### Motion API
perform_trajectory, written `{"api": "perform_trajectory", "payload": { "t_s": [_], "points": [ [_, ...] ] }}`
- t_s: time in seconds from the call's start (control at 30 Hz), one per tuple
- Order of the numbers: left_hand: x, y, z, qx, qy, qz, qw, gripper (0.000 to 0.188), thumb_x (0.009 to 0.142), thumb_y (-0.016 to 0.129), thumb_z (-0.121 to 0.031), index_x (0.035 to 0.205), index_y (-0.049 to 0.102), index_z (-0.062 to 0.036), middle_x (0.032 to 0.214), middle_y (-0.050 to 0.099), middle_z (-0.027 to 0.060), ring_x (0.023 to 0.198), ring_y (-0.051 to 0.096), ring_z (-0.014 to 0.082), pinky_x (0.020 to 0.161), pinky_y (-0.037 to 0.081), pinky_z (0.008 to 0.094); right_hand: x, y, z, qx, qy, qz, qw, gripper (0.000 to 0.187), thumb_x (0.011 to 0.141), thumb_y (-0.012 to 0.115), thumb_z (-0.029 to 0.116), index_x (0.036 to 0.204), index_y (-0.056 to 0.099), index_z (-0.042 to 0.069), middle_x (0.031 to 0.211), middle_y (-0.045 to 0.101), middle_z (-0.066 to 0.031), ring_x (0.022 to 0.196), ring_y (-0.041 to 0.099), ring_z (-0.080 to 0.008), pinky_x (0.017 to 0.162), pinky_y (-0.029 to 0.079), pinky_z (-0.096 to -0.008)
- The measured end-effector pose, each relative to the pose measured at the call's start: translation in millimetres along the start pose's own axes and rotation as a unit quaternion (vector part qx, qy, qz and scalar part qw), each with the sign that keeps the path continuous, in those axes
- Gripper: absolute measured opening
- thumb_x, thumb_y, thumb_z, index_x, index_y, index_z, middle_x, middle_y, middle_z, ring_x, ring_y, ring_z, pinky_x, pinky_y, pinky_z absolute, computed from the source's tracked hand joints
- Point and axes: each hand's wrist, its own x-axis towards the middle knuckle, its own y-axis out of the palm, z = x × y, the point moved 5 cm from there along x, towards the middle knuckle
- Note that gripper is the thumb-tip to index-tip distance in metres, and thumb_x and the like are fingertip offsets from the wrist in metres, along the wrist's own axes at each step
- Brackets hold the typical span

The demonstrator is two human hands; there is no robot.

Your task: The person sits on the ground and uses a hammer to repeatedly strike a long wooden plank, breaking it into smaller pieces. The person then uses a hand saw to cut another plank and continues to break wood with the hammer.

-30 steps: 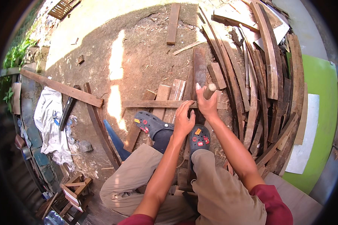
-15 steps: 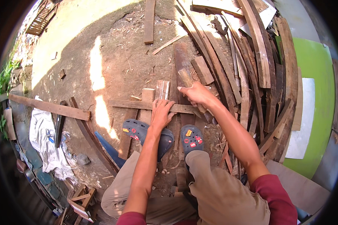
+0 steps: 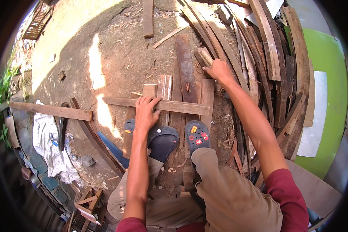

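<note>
Weathered timber, mostly: one lot of slats and offcuts on packed earth, viewed from above by a seated person. Item, a horizontal batten (image 3: 158,105) laid crosswise over several short upright boards (image 3: 166,87), apparently so that it ties them together. Item, left hand (image 3: 146,112), palm down and fingers spread on the batten near its middle, pressing rather than gripping, seemingly to keep the piece from shifting. Item, right hand (image 3: 219,70), reaching forward to the right and closed around a short pale wooden handle (image 3: 204,57) lying beside a long dark plank (image 3: 186,67); the handle's working end is hidden behind the hand and the plank, so the tool's kind cannot be told. Item, two dark clogs (image 3: 197,133) with coloured charms, planted on the lower ends of the boards, probably as extra weight. Item, a fanned stack of curved strips (image 3: 259,50) to the right, against a green panel (image 3: 324,77). Item, a loose long beam (image 3: 52,111) at left, beside white crumpled sheeting (image 3: 46,143). Fasteners in the batten, if any, are too small to make out; the far edges bend and darken at the rim.
</note>
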Motion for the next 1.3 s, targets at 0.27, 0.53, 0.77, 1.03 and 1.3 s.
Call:
{"api": "perform_trajectory", "payload": {
  "t_s": [0.27,0.53,0.77,1.03,1.3],
  "points": [
    [22.2,-39.2,39.9,0.041,-0.13,-0.163,0.977,0.052,0.073,0.074,-0.004,0.124,0.065,-0.0122,0.122,0.063,0.0111,0.125,0.054,0.0319,0.114,0.032,0.0493,17.4,40.1,-6.4,-0.02,-0.004,-0.066,0.998,0.056,0.084,0.075,0.019,0.124,0.055,-0.014,0.121,0.062,-0.0342,0.108,0.066,-0.046,0.094,0.055,-0.0482],
    [101.2,-99.1,97.4,0.179,-0.282,-0.437,0.835,0.06,0.089,0.074,-0.026,0.139,0.052,0.0001,0.132,0.06,0.0185,0.133,0.05,0.0312,0.119,0.027,0.0522,6.3,22.9,-3.8,0.033,-0.032,-0.047,0.998,0.049,0.084,0.079,0.025,0.107,0.06,-0.013,0.101,0.066,-0.038,0.103,0.065,-0.0499,0.086,0.054,-0.0516],
    [238.7,-10.3,72.2,0.089,-0.174,-0.053,0.979,0.072,0.092,0.069,-0.044,0.142,0.043,0.0011,0.141,0.051,0.0194,0.13,0.051,0.0314,0.109,0.04,0.0501,-11.1,24.0,-7.2,0.043,-0.069,-0.048,0.996,0.038,0.086,0.073,0.016,0.109,0.057,-0.01,0.101,0.065,-0.0366,0.102,0.063,-0.0528,0.087,0.052,-0.053],
    [301.7,10.1,100.7,0.025,-0.29,-0.166,0.942,0.075,0.084,0.076,-0.054,0.13,0.058,0.0031,0.132,0.058,0.0213,0.127,0.055,0.0354,0.106,0.042,0.0507,-34.5,12.6,-18.6,0.109,-0.094,0.03,0.989,0.042,0.08,0.065,0.002,0.12,0.054,-0.004,0.106,0.065,-0.0326,0.107,0.06,-0.0513,0.091,0.049,-0.0516],
    [266.2,-6.3,102.2,0.007,-0.291,-0.093,0.952,0.073,0.077,0.08,-0.052,0.112,0.067,0.0102,0.11,0.07,0.0292,0.105,0.069,0.0385,0.091,0.056,0.0426,-34.5,8.7,-27.3,0.169,-0.148,-0.119,0.967,0.029,0.093,0.07,0.024,0.107,0.064,-0.001,0.088,0.07,-0.0222,0.086,0.07,-0.0356,0.077,0.051,-0.0445]
  ]
}}
